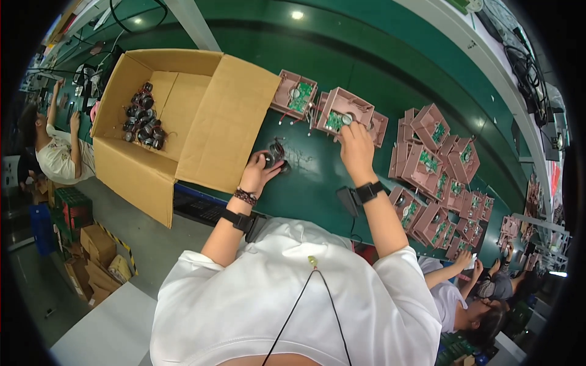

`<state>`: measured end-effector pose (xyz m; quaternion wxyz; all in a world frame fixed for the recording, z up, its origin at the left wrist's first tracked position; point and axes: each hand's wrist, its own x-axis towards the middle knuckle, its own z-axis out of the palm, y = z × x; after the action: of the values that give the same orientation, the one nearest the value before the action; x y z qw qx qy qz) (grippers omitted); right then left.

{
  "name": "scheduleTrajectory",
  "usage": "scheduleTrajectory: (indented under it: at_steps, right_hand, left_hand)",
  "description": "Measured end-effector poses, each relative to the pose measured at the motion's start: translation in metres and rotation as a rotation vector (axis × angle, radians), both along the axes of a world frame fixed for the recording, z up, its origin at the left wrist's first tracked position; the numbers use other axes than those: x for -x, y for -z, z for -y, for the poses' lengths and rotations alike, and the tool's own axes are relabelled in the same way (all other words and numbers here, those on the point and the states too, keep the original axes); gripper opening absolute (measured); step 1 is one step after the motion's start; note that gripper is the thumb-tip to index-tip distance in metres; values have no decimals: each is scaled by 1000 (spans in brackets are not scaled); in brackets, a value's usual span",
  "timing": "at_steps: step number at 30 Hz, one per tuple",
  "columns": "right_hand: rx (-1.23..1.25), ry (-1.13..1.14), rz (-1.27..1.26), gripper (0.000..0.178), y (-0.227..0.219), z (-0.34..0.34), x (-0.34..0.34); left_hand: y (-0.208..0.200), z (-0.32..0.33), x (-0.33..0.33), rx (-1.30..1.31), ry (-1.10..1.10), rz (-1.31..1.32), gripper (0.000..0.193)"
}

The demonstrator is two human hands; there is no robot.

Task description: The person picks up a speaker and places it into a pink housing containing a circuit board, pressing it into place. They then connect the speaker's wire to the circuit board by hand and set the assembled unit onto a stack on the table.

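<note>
My left hand curls its fingers round a small group of black round parts with wires on the green bench top. At the middle of the bench, my right hand has its fingers closed at the near edge of an open pink plastic housing. Inside that housing show a green circuit board and a round silver piece, right by my fingertips. Whether the fingertips pinch the silver piece or the housing wall is hard to see. A second pink housing with a board stands to its left.
A large open cardboard box stands at the left, with a heap of black round wired parts inside. Several stacked pink housings fill the bench's right side. Other people sit at the far left and lower right. A metal frame rises behind.
</note>
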<state>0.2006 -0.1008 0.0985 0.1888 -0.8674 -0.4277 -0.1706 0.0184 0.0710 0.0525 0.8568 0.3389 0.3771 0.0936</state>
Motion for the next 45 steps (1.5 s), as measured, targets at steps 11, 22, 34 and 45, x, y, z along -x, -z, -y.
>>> scheduleTrajectory:
  at_steps: [11, 22, 34, 45]
  right_hand:
    - [276, -358, -213, 17, 54, 97, 83]
    - [40, -111, -645, 38, -17, 64, 102]
    - [-251, -351, -1103, 52, -19, 60, 111]
    - [-428, -252, -1475, 11, 10, 78, 134]
  left_hand:
    - [-32, 12, 1, 149, 326, 172, 24]
    - [-32, 48, -2, 273, 533, 314, 26]
    - [-39, 62, 5, 360, 642, 300, 31]
    - [-30, 69, 25, 264, 989, 261, 49]
